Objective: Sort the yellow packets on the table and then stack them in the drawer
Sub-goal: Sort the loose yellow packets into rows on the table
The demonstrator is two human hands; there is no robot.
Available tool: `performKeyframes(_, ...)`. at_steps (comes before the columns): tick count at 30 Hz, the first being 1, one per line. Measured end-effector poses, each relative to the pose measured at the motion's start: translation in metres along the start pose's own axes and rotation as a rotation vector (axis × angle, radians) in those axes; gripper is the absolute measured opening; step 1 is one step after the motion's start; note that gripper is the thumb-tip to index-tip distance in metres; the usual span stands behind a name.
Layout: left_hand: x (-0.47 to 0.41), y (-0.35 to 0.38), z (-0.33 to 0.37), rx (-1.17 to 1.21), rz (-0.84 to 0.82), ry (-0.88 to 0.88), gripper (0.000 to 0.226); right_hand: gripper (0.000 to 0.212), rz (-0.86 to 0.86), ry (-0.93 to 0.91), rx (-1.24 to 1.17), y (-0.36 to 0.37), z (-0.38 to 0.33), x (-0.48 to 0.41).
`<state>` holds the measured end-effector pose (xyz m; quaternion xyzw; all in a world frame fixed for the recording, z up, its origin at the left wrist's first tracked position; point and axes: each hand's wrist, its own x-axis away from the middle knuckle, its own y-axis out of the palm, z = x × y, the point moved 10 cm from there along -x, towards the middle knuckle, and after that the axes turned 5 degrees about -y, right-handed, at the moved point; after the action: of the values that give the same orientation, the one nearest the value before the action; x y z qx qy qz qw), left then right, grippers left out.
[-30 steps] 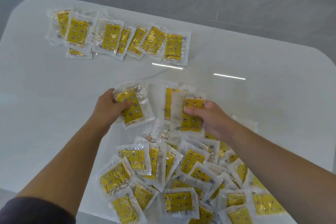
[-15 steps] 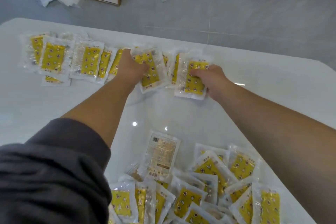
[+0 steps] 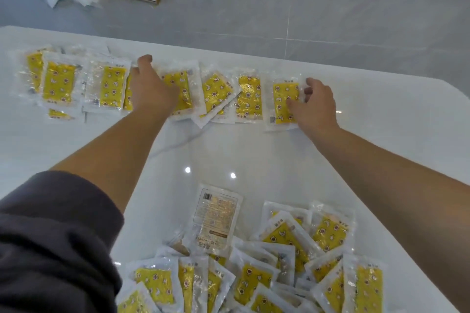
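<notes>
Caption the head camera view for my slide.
Left hand and right hand reach the far row of yellow packets, the right gripping the end packet; loose pile lies nearer.

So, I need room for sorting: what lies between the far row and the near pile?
Bare white table, in the head view; only the forearms cross it.

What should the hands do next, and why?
Probably let go and reach for the near pile, which is jumbled. The left hand rests on one packet and the right hand pinches the end packet, both lying flat in the far row.
</notes>
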<state>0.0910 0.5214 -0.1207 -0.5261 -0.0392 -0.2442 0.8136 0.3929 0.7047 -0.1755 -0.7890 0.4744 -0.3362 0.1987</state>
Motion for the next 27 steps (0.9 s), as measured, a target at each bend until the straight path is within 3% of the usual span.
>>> performKeyframes(3, 0.052, 0.010, -0.009, 0.014, -0.038, 0.124, 0.060, 0.048, -0.045, -0.137, 0.117, 0.011, 0.000, 0.028)
performKeyframes(6, 0.114, 0.031, -0.045, -0.069, -0.157, 0.093, 0.050, 0.048, -0.061, -0.205, 0.201, 0.011, 0.001, 0.075)
performKeyframes(9, 0.169, 0.056, -0.089, -0.315, -0.282, -0.048, 0.071, 0.048, -0.128, -0.265, 0.266, 0.019, 0.002, 0.118)
performKeyframes(12, 0.202, 0.074, -0.112, -0.525, -0.293, -0.105, 0.086, 0.044, -0.250, -0.302, 0.252, 0.035, 0.006, 0.151)
performKeyframes(14, 0.207, 0.079, -0.121, -0.469, -0.277, -0.183, 0.080, 0.043, -0.297, -0.338, 0.264, 0.042, 0.006, 0.169)
performKeyframes(19, 0.198, 0.075, -0.128, -0.372, -0.268, -0.178, 0.018, 0.040, -0.338, -0.364, 0.262, 0.052, 0.003, 0.199)
performKeyframes(22, 0.191, 0.067, -0.134, -0.341, -0.281, -0.117, 0.018, 0.039, -0.353, -0.366, 0.253, 0.061, -0.001, 0.212)
performKeyframes(25, 0.189, 0.059, -0.131, 0.013, -0.388, -0.101, 0.014, 0.038, -0.357, -0.320, 0.142, 0.068, -0.005, 0.222)
performKeyframes(27, 0.192, 0.048, -0.125, 0.241, -0.451, -0.109, 0.015, 0.045, -0.454, -0.225, -0.008, 0.082, -0.007, 0.233)
